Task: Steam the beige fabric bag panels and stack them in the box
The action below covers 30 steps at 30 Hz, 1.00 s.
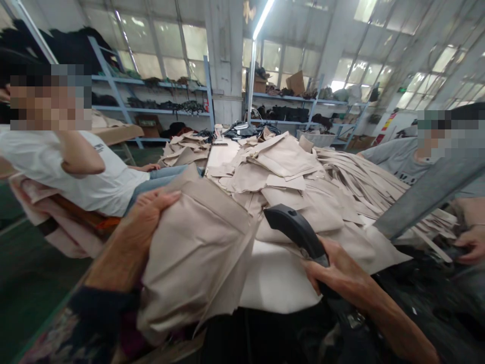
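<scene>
My left hand (151, 207) grips the upper left edge of a beige leather-like panel piece (200, 237), thumb on top and fingers closed. The piece hangs tilted in front of me, with a folded band along its top edge and creases down its face. In my right hand (329, 265) is a black curved handheld tool (297, 227), its blunt rounded end pointing up and left. Its exact kind does not show. The tool stands to the right of the held piece, apart from it. Beneath lies a white sheet-like surface (276, 283).
A heap of beige pieces (284, 156) and long strips (359, 182) covers the table ahead. A grey metal post (428, 197) slants across the right. One person (76, 167) sits at left, another (401, 156) at right. Loaded blue shelves (166, 111) stand behind.
</scene>
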{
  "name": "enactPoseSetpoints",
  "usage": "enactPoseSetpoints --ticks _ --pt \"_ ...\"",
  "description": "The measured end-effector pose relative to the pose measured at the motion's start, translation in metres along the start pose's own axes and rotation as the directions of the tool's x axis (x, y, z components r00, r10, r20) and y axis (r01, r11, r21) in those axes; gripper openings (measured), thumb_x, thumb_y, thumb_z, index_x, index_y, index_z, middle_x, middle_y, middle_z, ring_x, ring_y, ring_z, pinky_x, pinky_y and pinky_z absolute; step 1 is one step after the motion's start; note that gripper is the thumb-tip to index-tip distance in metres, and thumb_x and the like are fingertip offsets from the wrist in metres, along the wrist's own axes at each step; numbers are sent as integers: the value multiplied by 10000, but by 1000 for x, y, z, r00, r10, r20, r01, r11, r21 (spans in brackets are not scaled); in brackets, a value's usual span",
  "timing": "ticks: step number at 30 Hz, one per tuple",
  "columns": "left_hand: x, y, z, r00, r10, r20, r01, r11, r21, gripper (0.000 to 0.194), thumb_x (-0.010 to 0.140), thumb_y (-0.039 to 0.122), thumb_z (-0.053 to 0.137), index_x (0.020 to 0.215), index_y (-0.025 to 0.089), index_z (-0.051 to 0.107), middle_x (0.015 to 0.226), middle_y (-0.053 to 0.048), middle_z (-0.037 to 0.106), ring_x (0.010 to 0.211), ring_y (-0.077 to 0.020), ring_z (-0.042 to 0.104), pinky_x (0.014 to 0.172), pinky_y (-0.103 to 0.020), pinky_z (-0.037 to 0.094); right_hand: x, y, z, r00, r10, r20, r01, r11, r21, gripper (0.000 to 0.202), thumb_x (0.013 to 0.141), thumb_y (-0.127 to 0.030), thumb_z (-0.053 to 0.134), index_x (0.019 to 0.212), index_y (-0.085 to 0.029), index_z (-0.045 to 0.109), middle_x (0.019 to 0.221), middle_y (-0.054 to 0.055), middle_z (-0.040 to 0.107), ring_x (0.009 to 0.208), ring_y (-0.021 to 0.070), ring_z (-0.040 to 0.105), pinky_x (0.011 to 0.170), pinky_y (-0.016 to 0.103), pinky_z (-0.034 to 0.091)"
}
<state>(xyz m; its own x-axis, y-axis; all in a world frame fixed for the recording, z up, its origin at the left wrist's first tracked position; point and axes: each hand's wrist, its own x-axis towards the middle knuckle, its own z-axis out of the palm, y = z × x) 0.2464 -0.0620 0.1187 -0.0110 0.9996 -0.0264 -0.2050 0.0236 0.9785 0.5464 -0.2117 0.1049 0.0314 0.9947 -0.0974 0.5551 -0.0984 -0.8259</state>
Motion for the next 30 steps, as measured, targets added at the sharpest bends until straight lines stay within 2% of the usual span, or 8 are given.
enactPoseSetpoints --ticks 2,4,6,8,12,16,22,30 --pt "1 42 7 938 347 7 -338 906 256 119 708 245 674 820 210 681 628 26 658 493 -107 553 386 -167 423 -6 2 -3 1000 -11 -15 11 1000 -3 40 806 -169 483 782 -189 459 498 -73 523 433 94 522 420 181 407" --pt "0 64 21 761 624 178 -615 605 506 191 760 227 612 929 197 695 788 36 691 718 -137 628 596 -197 510 -11 5 -6 1000 -21 -20 21 1000 -6 29 825 -193 482 797 -187 478 498 -71 515 446 98 511 428 188 395" --pt "-2 56 39 572 681 457 -772 257 582 326 802 154 520 1100 150 653 966 13 688 925 -178 626 839 -299 491 -16 11 -9 999 -6 -37 5 1000 -17 42 832 -212 483 798 -187 486 501 -63 521 453 105 504 432 198 390" --pt "-6 19 57 475 543 692 -844 59 533 412 844 114 434 1234 116 565 1051 -59 668 944 -198 627 875 -336 468 -21 18 -12 998 32 -51 -34 999 -32 58 828 -223 490 781 -189 481 496 -55 532 446 112 508 434 209 394" --pt "-29 -105 80 477 200 856 -856 -115 504 504 839 30 376 1331 100 466 881 -131 649 749 -219 627 660 -310 497 -33 27 -15 994 108 -34 -110 992 -67 48 809 -217 505 779 -195 475 464 -52 536 412 124 524 428 225 404" --pt "-59 -193 85 520 177 836 -809 -214 548 480 837 3 367 1290 94 498 847 -123 632 776 -244 611 657 -349 494 -44 31 -14 984 174 -23 -176 980 -95 37 812 -217 509 805 -195 481 485 -58 534 417 123 532 426 221 412" --pt "-63 -201 67 581 396 711 -788 53 614 297 891 169 446 1151 97 570 947 -126 617 909 -226 585 785 -336 495 -47 39 7 965 261 34 -258 963 -80 53 811 -201 512 829 -195 463 523 -72 510 420 99 530 429 193 429" --pt "-44 -194 43 841 459 286 -497 449 742 333 905 162 349 1175 128 539 1049 -115 607 972 -213 581 870 -348 469 -10 46 48 957 252 145 -247 967 -57 110 756 -156 516 836 -189 447 587 -67 501 429 85 530 390 169 401"
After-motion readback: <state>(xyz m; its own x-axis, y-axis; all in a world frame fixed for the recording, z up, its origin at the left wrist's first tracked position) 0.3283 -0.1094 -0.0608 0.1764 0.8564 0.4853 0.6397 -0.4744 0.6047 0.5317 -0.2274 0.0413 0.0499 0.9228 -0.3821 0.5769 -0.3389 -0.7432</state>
